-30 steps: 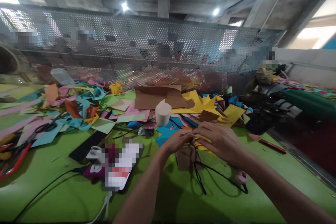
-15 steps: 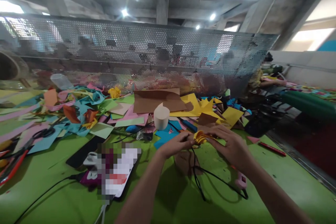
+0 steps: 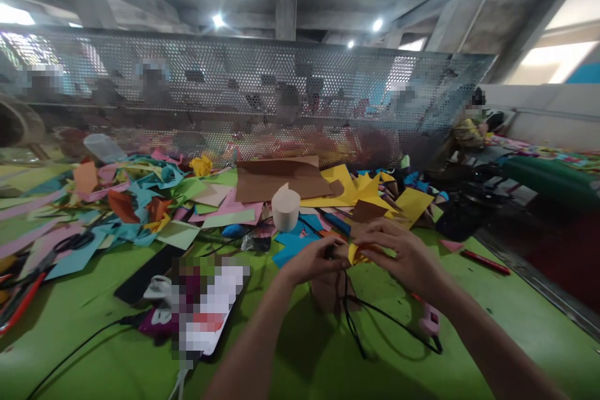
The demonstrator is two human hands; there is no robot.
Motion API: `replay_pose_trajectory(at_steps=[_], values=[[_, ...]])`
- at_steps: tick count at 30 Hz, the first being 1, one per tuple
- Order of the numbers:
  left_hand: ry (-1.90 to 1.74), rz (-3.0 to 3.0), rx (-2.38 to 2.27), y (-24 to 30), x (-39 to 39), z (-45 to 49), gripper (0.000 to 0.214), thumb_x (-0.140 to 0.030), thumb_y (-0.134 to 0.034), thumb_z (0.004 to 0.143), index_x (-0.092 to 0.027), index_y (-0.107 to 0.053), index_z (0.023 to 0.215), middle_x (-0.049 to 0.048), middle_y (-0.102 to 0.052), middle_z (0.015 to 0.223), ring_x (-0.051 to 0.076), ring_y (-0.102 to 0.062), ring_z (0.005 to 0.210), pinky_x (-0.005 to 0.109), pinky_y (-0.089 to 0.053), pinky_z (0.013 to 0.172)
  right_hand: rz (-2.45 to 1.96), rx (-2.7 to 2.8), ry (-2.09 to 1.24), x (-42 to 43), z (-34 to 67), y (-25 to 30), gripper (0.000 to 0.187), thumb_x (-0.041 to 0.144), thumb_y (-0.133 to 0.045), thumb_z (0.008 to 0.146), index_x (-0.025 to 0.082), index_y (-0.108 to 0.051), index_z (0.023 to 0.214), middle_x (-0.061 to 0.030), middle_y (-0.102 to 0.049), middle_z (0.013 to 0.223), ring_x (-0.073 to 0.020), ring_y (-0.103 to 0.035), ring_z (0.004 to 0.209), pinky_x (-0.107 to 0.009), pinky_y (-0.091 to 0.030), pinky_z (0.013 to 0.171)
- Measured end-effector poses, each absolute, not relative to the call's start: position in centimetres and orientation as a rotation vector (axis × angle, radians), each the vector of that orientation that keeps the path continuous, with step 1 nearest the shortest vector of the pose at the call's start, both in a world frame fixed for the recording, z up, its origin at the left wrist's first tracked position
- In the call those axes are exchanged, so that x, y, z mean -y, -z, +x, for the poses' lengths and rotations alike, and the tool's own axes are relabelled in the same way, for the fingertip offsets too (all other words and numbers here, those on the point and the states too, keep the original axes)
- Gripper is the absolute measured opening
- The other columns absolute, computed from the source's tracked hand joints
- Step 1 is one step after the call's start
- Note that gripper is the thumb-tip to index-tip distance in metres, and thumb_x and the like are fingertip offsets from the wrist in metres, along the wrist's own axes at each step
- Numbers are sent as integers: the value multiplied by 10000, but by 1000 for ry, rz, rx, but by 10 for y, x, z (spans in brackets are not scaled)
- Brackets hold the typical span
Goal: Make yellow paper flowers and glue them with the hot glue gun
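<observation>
Green and glossy, the table lies nearest; above it, left hand and right hand pinch yellow paper between them, probably keeping its folds gathered; beyond stands a white roll, seemingly within easy reach; brown paper lies farther back.

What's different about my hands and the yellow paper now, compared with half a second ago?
Your right hand has brought its fingers leftward over the yellow paper, hiding more of its folds. Your left hand stays by the paper's left edge; nothing was visibly let go. The white roll and red pen stayed put on the table.
</observation>
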State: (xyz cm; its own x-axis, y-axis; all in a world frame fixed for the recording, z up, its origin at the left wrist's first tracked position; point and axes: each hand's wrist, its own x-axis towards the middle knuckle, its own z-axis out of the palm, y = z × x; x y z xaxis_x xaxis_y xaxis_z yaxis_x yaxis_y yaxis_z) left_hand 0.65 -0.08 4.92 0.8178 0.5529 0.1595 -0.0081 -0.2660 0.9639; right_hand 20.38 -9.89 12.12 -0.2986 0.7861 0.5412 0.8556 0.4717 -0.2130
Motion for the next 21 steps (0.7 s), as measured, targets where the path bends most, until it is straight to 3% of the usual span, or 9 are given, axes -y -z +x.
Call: replay_pose_trajectory(at_steps=[7, 16, 21], values=[[-572, 1800, -423, -40, -2, 10, 344, -298, -733, 794, -169, -617, 1090, 13, -596, 936, 166, -518, 888, 255, -417, 789, -1396, 2207, 37, 95, 202, -123, 74, 285, -696, 887, 247, -707, 950, -49, -710, 962, -220, -646, 900, -344, -497, 782], [-653, 1913, -431, -37, -4, 12, 398, -340, -737, 804, -167, -670, 1156, 79, -689, 1114, 230, -590, 1025, 328, -446, 920, -1497, 2171, 65, 90, 199, -123, 85, 291, -726, 862, 227, -674, 842, -18, -692, 819, -201, -637, 795, -296, -446, 692], [-637, 1872, -433, -38, -3, 12, 409, -339, -745, 796, -162, -682, 1160, 75, -698, 1096, 234, -597, 1022, 323, -455, 915, -1510, 2162, 16, 89, 200, -124, 108, 300, -700, 883, 217, -670, 820, -17, -688, 798, -196, -632, 779, -295, -438, 689]])
